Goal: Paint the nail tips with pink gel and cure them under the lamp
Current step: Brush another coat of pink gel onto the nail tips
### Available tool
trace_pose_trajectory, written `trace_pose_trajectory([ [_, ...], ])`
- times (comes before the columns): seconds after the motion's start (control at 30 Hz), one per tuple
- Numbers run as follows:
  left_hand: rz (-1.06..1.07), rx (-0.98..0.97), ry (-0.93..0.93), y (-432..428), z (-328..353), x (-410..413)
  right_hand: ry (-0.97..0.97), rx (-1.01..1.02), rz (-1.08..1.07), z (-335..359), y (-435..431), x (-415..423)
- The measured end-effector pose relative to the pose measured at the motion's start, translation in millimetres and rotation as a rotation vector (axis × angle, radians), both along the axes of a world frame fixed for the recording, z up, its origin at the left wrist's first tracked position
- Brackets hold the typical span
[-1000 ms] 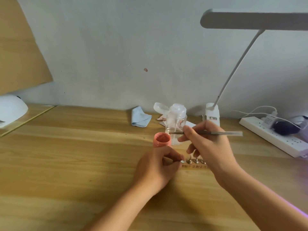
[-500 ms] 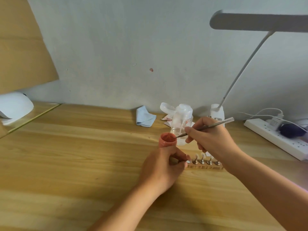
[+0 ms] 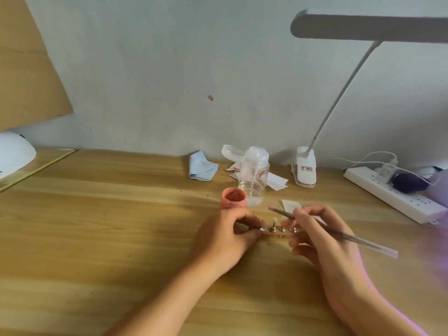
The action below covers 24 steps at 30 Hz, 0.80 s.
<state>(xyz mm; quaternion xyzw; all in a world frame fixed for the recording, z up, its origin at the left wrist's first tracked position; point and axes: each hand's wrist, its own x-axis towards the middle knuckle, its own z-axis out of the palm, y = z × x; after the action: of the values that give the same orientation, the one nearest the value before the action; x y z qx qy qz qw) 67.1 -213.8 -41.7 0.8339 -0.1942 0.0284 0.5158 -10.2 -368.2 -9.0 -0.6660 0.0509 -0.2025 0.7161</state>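
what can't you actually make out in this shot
Head view only:
- nail tips: too small to tell whether painted.
- wooden strip: left end hidden by the left hand.
- brush in the right hand: tip blurred, gel load unclear.
- white dome lamp: cut off by the left edge.

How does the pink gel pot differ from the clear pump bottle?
The pink gel pot is short, opaque and open-topped; the clear pump bottle is taller, see-through and capped with a white pump top. Both stand upright on the wooden table.
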Motion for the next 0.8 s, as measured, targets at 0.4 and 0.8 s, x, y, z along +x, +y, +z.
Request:
trace_pose_trajectory([
  [0.4, 0.033, 0.033, -0.017, 1, -2, 1, -0.044, -0.145, 0.102, -17, -4, 0],
  [0.8, 0.014, 0.030, -0.034, 3, 0, -1, -0.054, -0.187, 0.072, -17, -2, 1],
])
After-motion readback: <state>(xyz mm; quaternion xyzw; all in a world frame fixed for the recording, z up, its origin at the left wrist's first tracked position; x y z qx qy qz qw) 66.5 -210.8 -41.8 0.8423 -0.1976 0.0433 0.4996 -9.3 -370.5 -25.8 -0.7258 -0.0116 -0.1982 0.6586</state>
